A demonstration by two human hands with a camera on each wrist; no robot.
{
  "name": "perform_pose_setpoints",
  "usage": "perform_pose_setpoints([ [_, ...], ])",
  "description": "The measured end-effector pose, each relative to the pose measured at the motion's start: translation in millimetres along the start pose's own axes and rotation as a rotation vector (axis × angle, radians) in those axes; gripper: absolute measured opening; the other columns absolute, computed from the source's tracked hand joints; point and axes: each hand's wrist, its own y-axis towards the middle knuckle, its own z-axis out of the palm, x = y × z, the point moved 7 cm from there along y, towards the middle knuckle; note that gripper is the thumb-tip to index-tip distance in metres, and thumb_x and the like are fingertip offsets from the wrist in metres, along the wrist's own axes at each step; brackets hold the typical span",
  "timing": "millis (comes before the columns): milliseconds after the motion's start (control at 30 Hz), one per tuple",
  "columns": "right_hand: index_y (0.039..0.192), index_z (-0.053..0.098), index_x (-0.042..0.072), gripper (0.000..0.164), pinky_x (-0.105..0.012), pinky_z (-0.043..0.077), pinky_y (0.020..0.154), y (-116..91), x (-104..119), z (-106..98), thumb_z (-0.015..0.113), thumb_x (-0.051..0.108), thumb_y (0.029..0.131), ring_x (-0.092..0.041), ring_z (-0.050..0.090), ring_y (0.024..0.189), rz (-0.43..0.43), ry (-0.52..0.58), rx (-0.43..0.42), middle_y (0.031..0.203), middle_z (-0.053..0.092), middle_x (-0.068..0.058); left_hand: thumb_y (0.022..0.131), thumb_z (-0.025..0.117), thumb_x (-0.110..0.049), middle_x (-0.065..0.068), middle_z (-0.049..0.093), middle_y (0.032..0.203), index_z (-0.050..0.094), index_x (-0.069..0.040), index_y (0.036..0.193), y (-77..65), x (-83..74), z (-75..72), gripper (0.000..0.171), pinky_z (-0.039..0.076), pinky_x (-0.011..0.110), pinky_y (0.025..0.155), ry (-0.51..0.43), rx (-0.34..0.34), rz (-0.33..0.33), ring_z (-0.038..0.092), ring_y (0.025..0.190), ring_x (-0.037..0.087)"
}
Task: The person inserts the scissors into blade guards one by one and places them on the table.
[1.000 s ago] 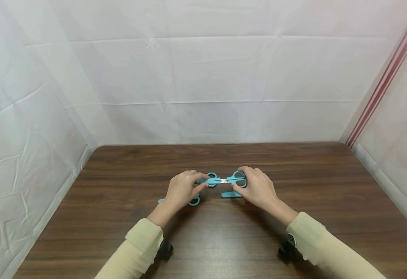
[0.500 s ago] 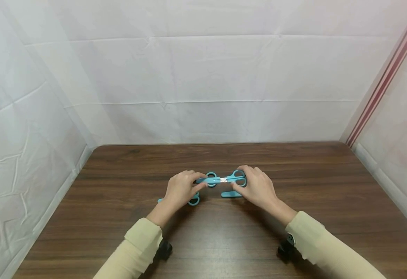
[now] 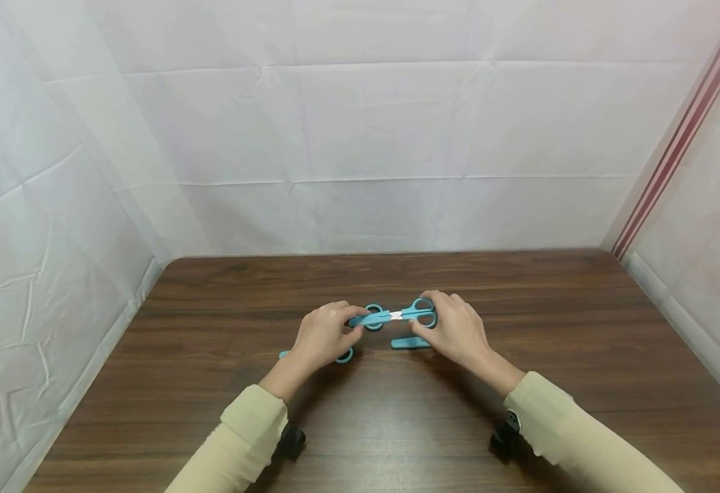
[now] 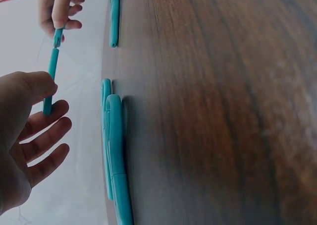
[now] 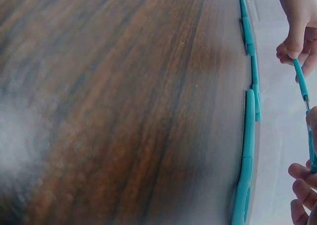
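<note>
My left hand (image 3: 323, 335) pinches a light blue blade cap (image 3: 372, 319) between thumb and fingers, above the table. My right hand (image 3: 455, 329) holds the light blue scissors (image 3: 407, 314) by their finger loops. A short stretch of metal blade shows between cap and handle; the tip is hidden inside the cap. In the left wrist view the cap (image 4: 52, 66) and scissors form one nearly straight line, clear of the tabletop. Beneath the hands lie more light blue scissors: one pair (image 3: 344, 361) partly behind my left hand, another (image 3: 407, 343) partly behind my right hand.
A further finger loop (image 3: 373, 306) shows behind the held cap. Everything lies on a brown wood-grain table (image 3: 360, 424). White cloth (image 3: 360, 137) hangs behind and at both sides. A black wrist camera (image 3: 290, 441) sits under the left sleeve, another (image 3: 505, 438) under the right.
The right-hand end of the held scissors has risen slightly, so scissors and cap tilt a little more. Both hands otherwise keep their place and grip; the lying scissors stay put.
</note>
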Motion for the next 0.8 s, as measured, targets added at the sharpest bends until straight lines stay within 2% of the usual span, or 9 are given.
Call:
perform_pose_setpoints([
  [133,0.11,0.061,0.014,0.045,-0.03,0.042,0.056,-0.3,-1.4,-0.1,0.067,0.044,0.077,-0.015,0.053,0.07,0.007,0.001,-0.004,0.087,0.063,0.001,0.084,0.063,-0.017,-0.003,0.061,0.081,0.068,-0.023,0.109,0.8,0.9,1.1,0.027,0.027,0.019,0.042,-0.009,0.031,-0.025,0.04,0.054,0.005],
  [333,0.109,0.061,0.015,0.044,-0.031,0.043,0.056,-0.9,-2.7,-2.4,0.068,0.043,0.076,-0.016,0.055,0.071,0.013,0.007,-0.019,0.086,0.063,0.001,0.083,0.069,-0.023,-0.008,0.065,0.09,0.069,-0.022,0.106,1.2,2.1,-1.1,0.023,0.038,0.018,0.05,0.011,0.01,-0.044,0.053,0.067,0.004],
  [533,0.109,0.061,0.014,0.045,-0.03,0.042,0.054,-1.6,-2.8,-2.5,0.068,0.042,0.075,-0.016,0.053,0.069,0.013,0.008,-0.018,0.084,0.063,0.001,0.082,0.071,-0.025,-0.008,0.064,0.081,0.069,-0.023,0.105,-0.7,2.0,-2.5,0.024,0.038,0.019,0.05,0.009,-0.009,-0.019,0.051,0.066,0.005],
  [800,0.11,0.061,0.014,0.045,-0.029,0.041,0.053,-2.1,-3.3,-2.6,0.069,0.042,0.075,-0.015,0.053,0.068,0.001,0.009,-0.029,0.084,0.063,0.001,0.081,0.071,-0.023,-0.007,0.065,0.08,0.069,-0.023,0.107,-1.0,0.8,-5.1,0.026,0.036,0.02,0.049,0.0,-0.034,0.009,0.049,0.062,0.006],
])
